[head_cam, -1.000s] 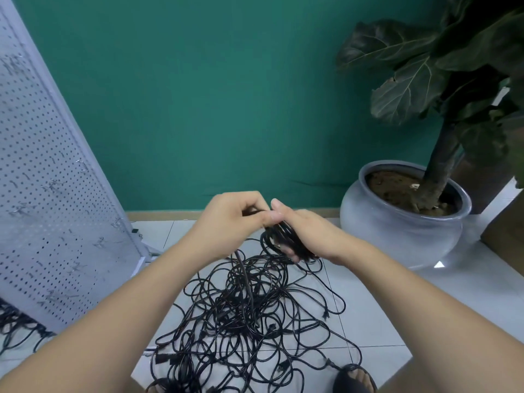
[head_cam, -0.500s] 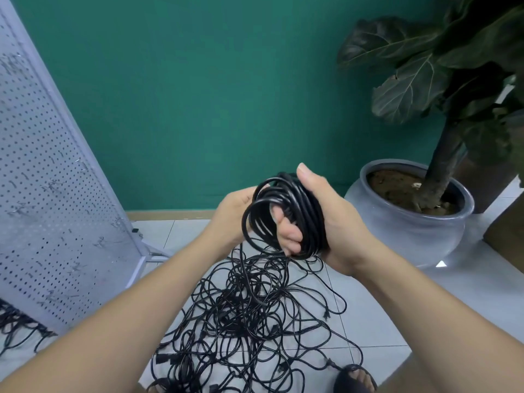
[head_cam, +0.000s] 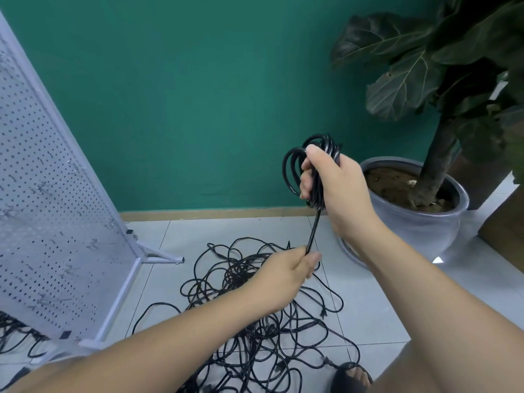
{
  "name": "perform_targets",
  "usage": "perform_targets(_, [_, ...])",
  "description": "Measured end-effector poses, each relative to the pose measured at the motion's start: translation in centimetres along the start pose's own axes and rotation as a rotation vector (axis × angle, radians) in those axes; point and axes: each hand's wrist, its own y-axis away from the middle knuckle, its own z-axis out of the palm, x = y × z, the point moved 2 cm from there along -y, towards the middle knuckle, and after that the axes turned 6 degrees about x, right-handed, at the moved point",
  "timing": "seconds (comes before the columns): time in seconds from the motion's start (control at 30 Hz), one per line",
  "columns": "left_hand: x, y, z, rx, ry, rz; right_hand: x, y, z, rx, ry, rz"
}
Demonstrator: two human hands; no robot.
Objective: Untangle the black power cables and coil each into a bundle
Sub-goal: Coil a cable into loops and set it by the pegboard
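Two hands are in view, and each grip is occupied.

1. Right hand (head_cam: 340, 188): raised in front of the green wall (head_cam: 198, 95). Its grip is curled round one coiled bundle (head_cam: 330, 146) of black cable, with several loops standing out above and to the left of the fingers.
2. Left hand (head_cam: 283, 270): lower down, with its grip pinching one free strand (head_cam: 313, 232). The strand runs taut and straight from the underside of the bundle down to this hand.

One tangle of black power cables (head_cam: 241, 272) lies on the tiled floor (head_cam: 368, 316) beneath both hands. The number of cables in it cannot be counted.

Surroundings: one white pegboard panel (head_cam: 51, 208) at left, one grey pot (head_cam: 419, 228) holding one plant (head_cam: 411, 80) at right, and one sandalled foot (head_cam: 351, 375) at the tangle's near edge.
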Motion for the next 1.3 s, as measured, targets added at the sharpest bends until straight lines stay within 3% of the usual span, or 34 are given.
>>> perform_targets(0.13, [0.7,0.2,-0.5,-0.018,-0.116,0.036,1.3,-0.9,-0.6,0.067,0.297,-0.075])
perform_targets(0.27, [1.7,0.8,-2.1,0.038,-0.248,0.096,2.6,-1.1,-0.8,-0.014,0.575,-0.153])
perform_targets(0.47, [3.4,1.1,-7.5,0.179,-0.134,0.182,4.6,-1.4,-0.8,-0.160,0.770,-0.138])
perform_targets(0.73, [3.0,0.5,-13.4,0.365,-0.018,0.171,4.0,2.8,1.9,-0.553,0.624,0.127])
perform_targets(0.87, [2.5,-0.3,-15.7,0.439,0.077,0.199,2.7,5.2,3.3,-0.625,0.357,0.301])
perform_targets(1.0, [2.0,-1.1,-16.0,0.455,0.082,0.211,1.5,6.6,4.0,-0.668,0.185,0.327])
perform_targets(1.1, [1.1,-1.9,-14.7,0.371,0.144,0.201,0.3,7.0,4.2,-0.639,0.094,0.270])
perform_targets(1.3, [-0.1,-3.5,-10.4,0.238,0.298,0.141,-1.2,5.7,3.2,-0.364,0.022,0.142])
